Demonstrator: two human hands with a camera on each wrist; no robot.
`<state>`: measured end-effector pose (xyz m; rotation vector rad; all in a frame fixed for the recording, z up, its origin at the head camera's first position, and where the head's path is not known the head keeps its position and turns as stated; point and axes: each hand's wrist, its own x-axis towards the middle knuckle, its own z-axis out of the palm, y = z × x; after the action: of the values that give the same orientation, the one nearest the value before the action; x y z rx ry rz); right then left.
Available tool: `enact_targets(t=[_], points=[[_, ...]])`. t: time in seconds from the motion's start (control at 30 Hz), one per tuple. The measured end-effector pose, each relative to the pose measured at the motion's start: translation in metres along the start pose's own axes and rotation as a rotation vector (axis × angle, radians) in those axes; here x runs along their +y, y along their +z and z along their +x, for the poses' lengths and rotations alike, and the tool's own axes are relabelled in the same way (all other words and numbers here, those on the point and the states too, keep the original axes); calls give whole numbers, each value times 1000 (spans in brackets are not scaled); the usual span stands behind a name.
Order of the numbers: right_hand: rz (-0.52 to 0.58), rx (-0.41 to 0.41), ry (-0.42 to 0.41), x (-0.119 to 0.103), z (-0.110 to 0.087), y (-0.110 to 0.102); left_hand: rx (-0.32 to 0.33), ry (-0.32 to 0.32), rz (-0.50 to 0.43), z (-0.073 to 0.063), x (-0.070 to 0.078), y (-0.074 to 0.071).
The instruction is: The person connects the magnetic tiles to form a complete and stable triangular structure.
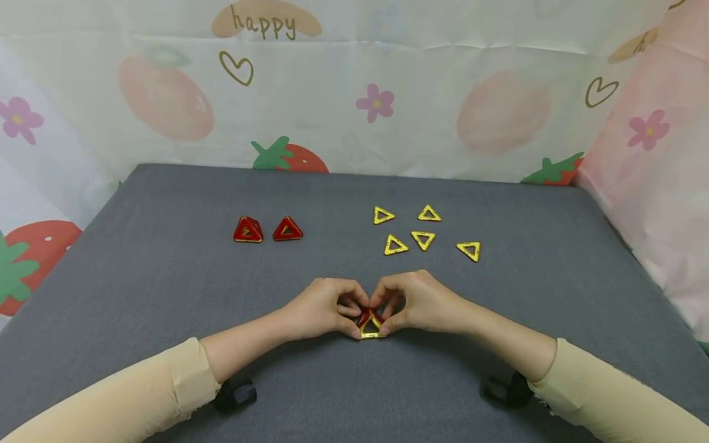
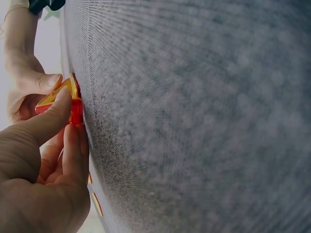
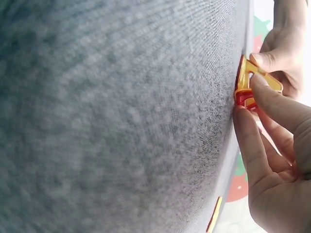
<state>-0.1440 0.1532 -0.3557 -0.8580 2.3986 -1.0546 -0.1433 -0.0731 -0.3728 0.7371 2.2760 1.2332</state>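
Observation:
Both hands hold a small pyramid of red and yellow triangular tiles (image 1: 369, 336) on the cloth near the middle front. My left hand (image 1: 316, 311) grips its left side, thumb low on the near yellow face and fingers at the top and behind. From the other side my right hand (image 1: 432, 307) pinches it the same way, the two index fingers meeting at the peak. In the left wrist view the thumb presses the yellow face of the pyramid (image 2: 76, 109), with red along the lower edge. The pyramid's far faces are hidden by the fingers.
Two red pyramids (image 1: 281, 234) stand at the back left. Several yellow triangle tiles (image 1: 423, 234) lie flat and spread out at the back right. Grey cloth (image 1: 166, 277) covers the table, and a printed curtain (image 1: 354, 61) hangs behind it.

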Motion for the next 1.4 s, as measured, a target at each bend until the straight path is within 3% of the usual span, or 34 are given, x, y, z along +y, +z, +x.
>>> enact_targets(t=[0.47, 1.0, 1.2, 1.4], points=[[-19, 18, 8, 1, 0, -1, -5, 38, -12, 0, -2, -2], [72, -16, 48, 4, -3, -10, -25, 9, -57, -2, -3, -3], [7, 57, 61, 11, -6, -28, -39, 3, -58, -1, -1, -5], [-36, 202, 128, 28, -12, -57, -35, 19, -43, -2, -3, -5]])
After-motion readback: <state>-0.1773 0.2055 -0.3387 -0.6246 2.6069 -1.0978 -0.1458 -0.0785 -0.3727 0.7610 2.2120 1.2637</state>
